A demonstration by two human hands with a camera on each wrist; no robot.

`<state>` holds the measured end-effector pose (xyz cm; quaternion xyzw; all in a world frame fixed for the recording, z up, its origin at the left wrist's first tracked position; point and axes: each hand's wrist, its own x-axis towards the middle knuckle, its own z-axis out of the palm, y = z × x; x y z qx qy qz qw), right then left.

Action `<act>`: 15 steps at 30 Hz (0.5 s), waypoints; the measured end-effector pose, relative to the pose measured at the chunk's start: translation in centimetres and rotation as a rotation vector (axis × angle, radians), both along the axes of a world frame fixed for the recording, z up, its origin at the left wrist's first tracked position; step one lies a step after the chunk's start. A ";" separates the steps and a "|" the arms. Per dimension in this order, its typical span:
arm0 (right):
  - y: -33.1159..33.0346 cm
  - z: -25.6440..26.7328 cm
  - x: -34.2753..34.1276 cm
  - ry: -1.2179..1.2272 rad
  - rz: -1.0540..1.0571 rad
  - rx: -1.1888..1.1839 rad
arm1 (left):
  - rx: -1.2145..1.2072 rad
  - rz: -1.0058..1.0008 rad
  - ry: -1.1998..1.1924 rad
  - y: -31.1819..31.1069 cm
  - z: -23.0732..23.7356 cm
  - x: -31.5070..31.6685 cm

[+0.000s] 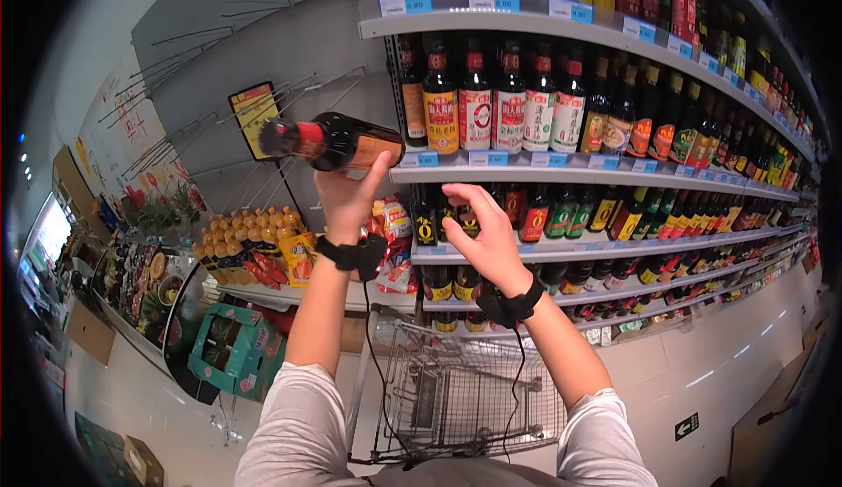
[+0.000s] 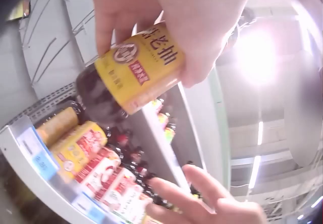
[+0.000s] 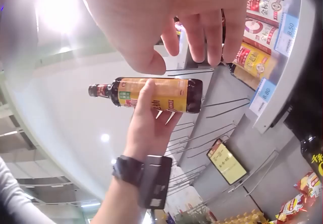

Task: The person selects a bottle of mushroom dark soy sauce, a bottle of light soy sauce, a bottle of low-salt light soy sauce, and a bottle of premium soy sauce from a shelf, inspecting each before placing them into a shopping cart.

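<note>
My left hand (image 1: 348, 199) grips a dark soy sauce bottle (image 1: 338, 142) by its body, held up at the left end of the shelves. The bottle lies nearly on its side, its neck pointing left in the head view. A yellow label (image 2: 139, 68) with Chinese characters shows in the left wrist view. To the right, my right hand (image 1: 485, 239) is raised with fingers spread and slightly bent, holding nothing. It is apart from the bottle, in front of the shelf below the upright soy sauce bottles (image 1: 475, 110). In the right wrist view, its fingertips (image 3: 197, 52) hang above the held bottle (image 3: 174, 94).
Shelves with price tags (image 1: 493, 160) run to the right, packed with bottles. A metal shopping cart (image 1: 465, 382) stands below my arms. Bare wire hooks (image 1: 189, 83) stick out from the panel at left. Cables hang from both wrist cameras. A green box (image 1: 235, 351) sits lower left.
</note>
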<state>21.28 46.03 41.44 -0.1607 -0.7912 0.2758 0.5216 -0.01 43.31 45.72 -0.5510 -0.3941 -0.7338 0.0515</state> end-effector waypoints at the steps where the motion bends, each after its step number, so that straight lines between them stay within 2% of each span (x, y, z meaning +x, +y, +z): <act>1: -0.9 0.1 0.2 -0.004 -0.001 0.054 | -0.070 -0.055 -0.015 -2.7 0.3 1.2; 3: -3.2 -0.8 0.3 -0.016 0.086 0.068 | -0.351 -0.213 -0.039 -7.2 -1.8 1.8; 5: -5.8 -3.1 0.4 -0.078 0.201 0.043 | -0.430 -0.355 -0.019 -10.9 -4.9 3.9; 6: -7.4 -5.0 0.5 -0.082 0.337 -0.211 | -0.619 -0.393 -0.097 -12.8 -7.1 5.1; 7: -9.1 -7.2 0.7 -0.089 0.473 -0.469 | -0.788 -0.324 -0.118 -14.5 -9.3 6.2; 8: -10.3 -9.7 1.0 -0.062 0.522 -0.579 | -0.836 -0.321 -0.139 -15.5 -10.9 7.2; 9: -11.4 -12.7 1.3 -0.057 0.397 -0.457 | -0.884 -0.315 -0.166 -16.6 -12.7 8.0; 10: -11.9 -15.0 1.8 -0.111 0.480 -0.623 | -1.017 -0.229 -0.076 -17.6 -14.8 7.9; 11: -12.5 -17.2 2.5 -0.169 0.563 -0.790 | -1.023 -0.276 -0.165 -18.9 -15.7 8.5; 12: -13.4 -19.3 2.8 -0.119 0.650 -0.889 | -1.102 -0.169 -0.120 -20.1 -15.7 8.3; 13: -14.1 -20.9 3.2 -0.035 0.835 -1.119 | -1.191 -0.070 -0.071 -21.5 -15.6 7.7; 15: -15.5 -22.6 4.1 -0.120 0.934 -1.274 | -1.063 -0.013 -0.181 -24.1 -17.8 5.9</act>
